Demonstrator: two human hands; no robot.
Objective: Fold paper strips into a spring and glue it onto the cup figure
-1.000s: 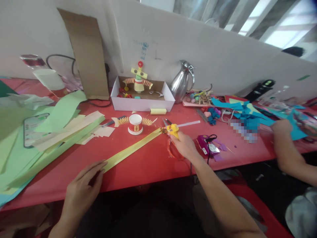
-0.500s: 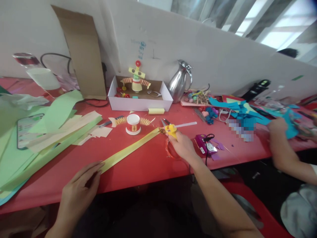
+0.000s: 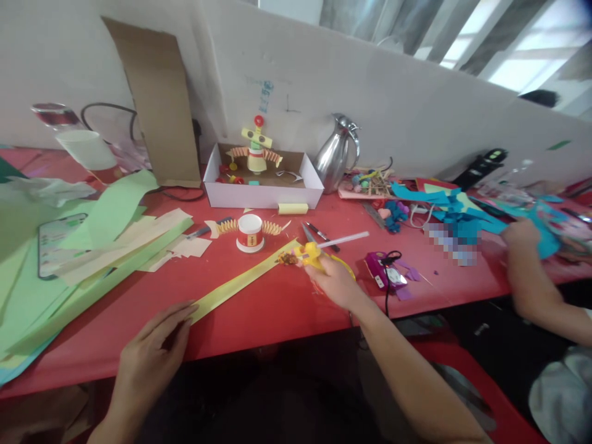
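My left hand pinches the near end of a long yellow paper strip, which slants away across the red table. My right hand is wrapped round a yellow hot glue gun with a clear glue stick jutting from its back. The gun's grimy nozzle is over or against the strip's far end; I cannot tell whether it touches. Just behind the strip stands a red and white paper cup with folded paper arms at both sides.
A white box holding a paper figure stands behind, beside a steel jug. Green paper sheets lie at left. A purple power strip is at right, near another person's arm.
The glue gun in my right hand has moved left and slightly nearer along the strip, and its yellow body shows more. My left hand keeps its hold on the strip.
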